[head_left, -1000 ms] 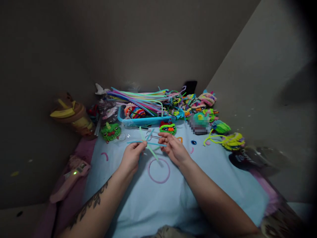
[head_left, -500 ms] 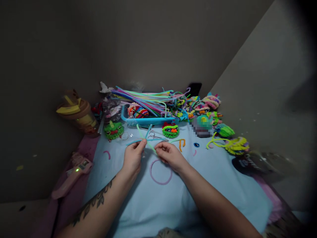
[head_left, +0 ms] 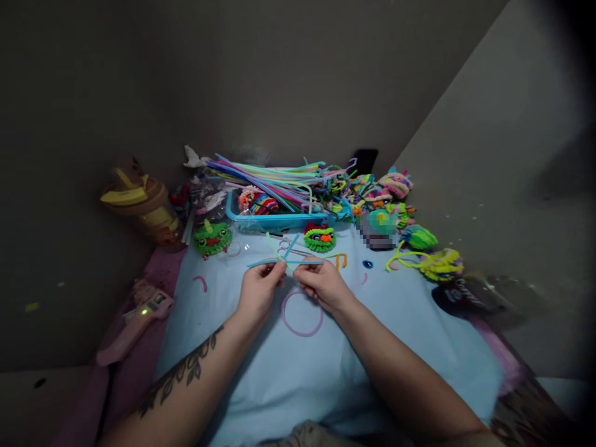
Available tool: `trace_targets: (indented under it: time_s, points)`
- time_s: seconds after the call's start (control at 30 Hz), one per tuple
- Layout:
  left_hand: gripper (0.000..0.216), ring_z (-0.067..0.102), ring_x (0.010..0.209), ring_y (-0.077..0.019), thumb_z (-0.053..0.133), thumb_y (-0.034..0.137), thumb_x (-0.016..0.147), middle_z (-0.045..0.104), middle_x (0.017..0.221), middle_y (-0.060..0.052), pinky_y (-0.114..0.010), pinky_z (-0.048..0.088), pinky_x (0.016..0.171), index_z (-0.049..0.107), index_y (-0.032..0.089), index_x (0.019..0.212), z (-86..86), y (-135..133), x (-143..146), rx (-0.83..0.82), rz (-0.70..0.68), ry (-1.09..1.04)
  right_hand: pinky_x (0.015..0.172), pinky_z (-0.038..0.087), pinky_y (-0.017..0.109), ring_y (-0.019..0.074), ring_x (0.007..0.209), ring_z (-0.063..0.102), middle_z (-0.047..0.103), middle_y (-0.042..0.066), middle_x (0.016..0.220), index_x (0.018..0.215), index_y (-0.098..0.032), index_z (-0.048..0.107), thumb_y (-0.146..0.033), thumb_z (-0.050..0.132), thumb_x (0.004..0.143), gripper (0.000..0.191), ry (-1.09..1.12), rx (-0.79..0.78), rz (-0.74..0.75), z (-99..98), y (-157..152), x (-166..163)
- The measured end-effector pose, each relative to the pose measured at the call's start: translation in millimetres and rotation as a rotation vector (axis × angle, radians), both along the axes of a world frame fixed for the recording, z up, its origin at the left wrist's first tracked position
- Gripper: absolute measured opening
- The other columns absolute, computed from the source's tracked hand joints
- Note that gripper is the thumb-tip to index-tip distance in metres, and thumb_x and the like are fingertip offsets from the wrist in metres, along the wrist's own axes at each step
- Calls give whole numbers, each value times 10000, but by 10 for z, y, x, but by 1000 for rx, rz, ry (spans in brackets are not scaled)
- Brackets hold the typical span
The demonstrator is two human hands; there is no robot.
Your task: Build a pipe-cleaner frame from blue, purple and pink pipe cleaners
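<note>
1. Both hands have come closer together at centre frame since half a second ago. The left hand (head_left: pixel 259 290) and right hand (head_left: pixel 321 282) now sit side by side, thumbs nearly touching.
2. Grip state: left hand's fingers pinched together on the blue pipe cleaner (head_left: pixel 284 263); right hand's fingers likewise closed on its other part. The strand now runs almost level between them, where a moment ago it angled more.
3. A pale green pipe cleaner (head_left: pixel 274 246) crosses the blue one at the left fingertips, its end sticking up toward the tray. The crossing looks like a twist being set, though the dim light leaves that unsure.
4. Below the hands, a purple ring (head_left: pixel 302 313) lies flat on the light blue cloth (head_left: pixel 288 385) covering the table, untouched.
5. Just above the hands: small scissors (head_left: pixel 289 250) and a green fuzzy figure (head_left: pixel 319 238) with an orange mouth.
6. Upper centre: a blue tray (head_left: pixel 279 221) heaped with a bundle of loose pipe cleaners (head_left: pixel 274 180).
7. Left of the tray, a second green figure (head_left: pixel 212 239); further left, a brown and yellow cup (head_left: pixel 139 208).
8. Lower left, a pink glue gun (head_left: pixel 135 323) with a green light on.
9. Right side: finished woven pieces (head_left: pixel 419 239), well clear of the hands.
</note>
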State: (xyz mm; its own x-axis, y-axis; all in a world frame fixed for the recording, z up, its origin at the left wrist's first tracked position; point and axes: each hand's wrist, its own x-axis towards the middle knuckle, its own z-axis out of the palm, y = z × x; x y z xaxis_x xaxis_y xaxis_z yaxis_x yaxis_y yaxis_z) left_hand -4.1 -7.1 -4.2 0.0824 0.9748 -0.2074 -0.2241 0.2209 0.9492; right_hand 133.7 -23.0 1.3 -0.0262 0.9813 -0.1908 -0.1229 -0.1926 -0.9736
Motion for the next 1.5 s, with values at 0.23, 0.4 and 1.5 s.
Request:
trace_targets:
  time_s: [0.23,0.4,1.5]
  points:
    - [319,505,529,-103,749,414,610,608,592,-17,-218,407,533,661,110,656,-37,3,10,-28,7,-2,320,181,180,35,321,292,397,-91,390,554,-177,505,-230,637,611,153,-6,-16,4,-1,23,12]
    - [300,499,528,-99,742,402,627,597,583,-2,-217,403,529,667,115,667,-32,-6,8,-23,-20,-20,312,152,183,30,317,260,366,-101,388,555,-179,497,-227,646,597,162,6,-79,0,9,24,11]
    - [120,492,577,-142,597,67,557,585,543,-9,-236,350,538,581,160,483,57,29,-63,161,-89,179,848,373,401,250,1002,452,587,94,1052,940,-199,670,-266,580,835,153,-1346,915,352,818,104,-287]
